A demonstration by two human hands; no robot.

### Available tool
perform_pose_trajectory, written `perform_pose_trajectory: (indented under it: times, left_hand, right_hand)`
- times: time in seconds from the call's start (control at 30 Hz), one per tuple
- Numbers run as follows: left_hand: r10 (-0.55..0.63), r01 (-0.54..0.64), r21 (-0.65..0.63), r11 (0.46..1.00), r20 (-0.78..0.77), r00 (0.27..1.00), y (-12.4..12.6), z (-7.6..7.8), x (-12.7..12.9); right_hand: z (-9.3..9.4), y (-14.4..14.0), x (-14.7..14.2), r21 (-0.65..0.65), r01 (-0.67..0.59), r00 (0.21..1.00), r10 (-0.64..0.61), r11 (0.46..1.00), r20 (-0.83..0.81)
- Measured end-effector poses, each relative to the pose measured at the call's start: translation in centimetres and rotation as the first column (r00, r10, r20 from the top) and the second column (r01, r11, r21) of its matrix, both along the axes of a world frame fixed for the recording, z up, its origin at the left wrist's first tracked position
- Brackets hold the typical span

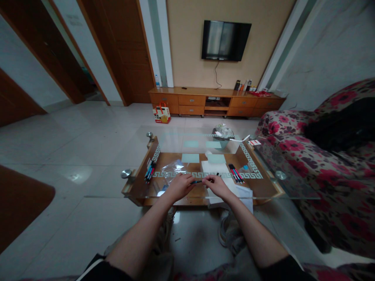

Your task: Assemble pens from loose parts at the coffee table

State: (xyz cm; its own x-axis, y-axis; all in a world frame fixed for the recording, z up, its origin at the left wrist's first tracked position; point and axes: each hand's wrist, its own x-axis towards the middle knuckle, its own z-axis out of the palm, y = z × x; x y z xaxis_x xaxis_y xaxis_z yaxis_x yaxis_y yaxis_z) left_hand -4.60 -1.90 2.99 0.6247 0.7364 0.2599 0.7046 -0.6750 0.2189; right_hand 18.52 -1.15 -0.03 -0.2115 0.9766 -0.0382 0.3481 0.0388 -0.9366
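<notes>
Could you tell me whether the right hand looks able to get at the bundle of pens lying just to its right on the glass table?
Probably yes: the bundle of pens lies uncovered beside the right hand, though that hand holds a pen.

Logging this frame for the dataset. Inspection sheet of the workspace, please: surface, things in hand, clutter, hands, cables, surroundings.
Surface: glass-topped coffee table with a wooden shelf beneath.
Things in hand: one pen, held level between both hands above the glass.
Clutter: bundle of pens at left, second pen bundle at right, clear plastic bag, white paper sheets, basket at the far end.
Hands: left hand grips one end of the pen, right hand the other.
Cables: one cord hanging under the wall TV.
Surroundings: floral sofa at right, wooden TV cabinet, tiled floor.
</notes>
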Motion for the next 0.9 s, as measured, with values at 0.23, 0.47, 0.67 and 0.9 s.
perform_pose_trajectory:
  times: [0.23,0.47,0.67,0.9]
  left_hand:
    - [0.002,-0.002,0.015,1.0,0.004,1.0,0.0,0.0,0.0]
    - [0.016,-0.016,0.032,0.999,0.0,1.0,0.2,-0.4,0.2]
    - [0.022,-0.022,0.023,0.999,0.001,1.0,0.2,-0.4,0.1]
    - [0.027,-0.028,0.028,0.999,0.017,0.999,-0.1,0.0,0.2]
  right_hand:
    - [0.8,-0.3,-0.3,-0.004,0.039,0.995,-0.039,0.999,-0.087]
    - [0.7,-0.1,-0.2,0.021,0.082,0.984,-0.077,0.996,-0.158]
    - [0.4,0.2,-0.1,-0.035,0.131,0.968,-0.136,0.991,-0.211]
    - [2.1,-0.4,-0.4,-0.135,0.143,0.955,-0.173,0.98,-0.241]
